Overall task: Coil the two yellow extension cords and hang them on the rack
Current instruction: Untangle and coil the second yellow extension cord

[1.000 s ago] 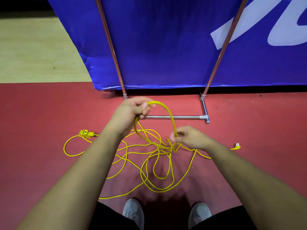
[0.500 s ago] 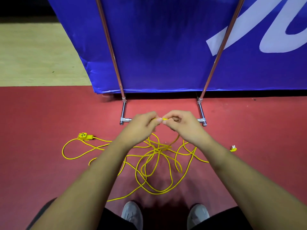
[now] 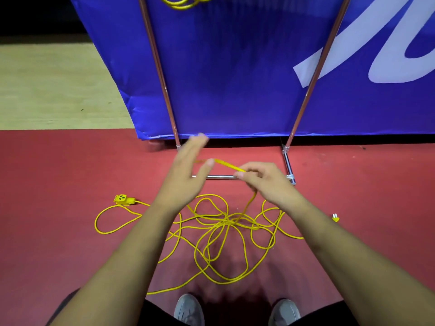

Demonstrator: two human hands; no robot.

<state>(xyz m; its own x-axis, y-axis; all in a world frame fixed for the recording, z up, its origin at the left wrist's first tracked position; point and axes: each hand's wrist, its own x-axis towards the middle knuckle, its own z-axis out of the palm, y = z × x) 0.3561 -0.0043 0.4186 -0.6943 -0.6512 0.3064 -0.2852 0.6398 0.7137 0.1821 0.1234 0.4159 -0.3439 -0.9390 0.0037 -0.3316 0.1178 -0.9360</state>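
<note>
Loose cord (image 3: 219,231) spread on floor (image 3: 58,172) before rack base (image 3: 288,165), socket end (image 3: 123,200) left, plug (image 3: 335,217) right, banner (image 3: 235,78) behind rack, shoes (image 3: 188,309) nearest.

I log a polished metal rack (image 3: 213,177), glossy plastic-sheathed yellow cord (image 3: 219,222), matt red floor (image 3: 58,184), creased blue fabric banner (image 3: 235,67).

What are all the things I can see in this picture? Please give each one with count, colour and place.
loose extension cord: one, yellow, tangled on the red floor, one strand lifted
socket end: one, yellow, floor at left
plug: one, yellow, floor at right
coiled cord: one, yellow, top edge by the rack, partly cut off
rack: one, metal, two slanted poles and base bars
banner: one, blue with white shapes, behind the rack
shoes: two, grey, bottom edge
left hand: one, fingers spread, blurred, strand across its thumb
right hand: one, pinching the lifted strand
</note>
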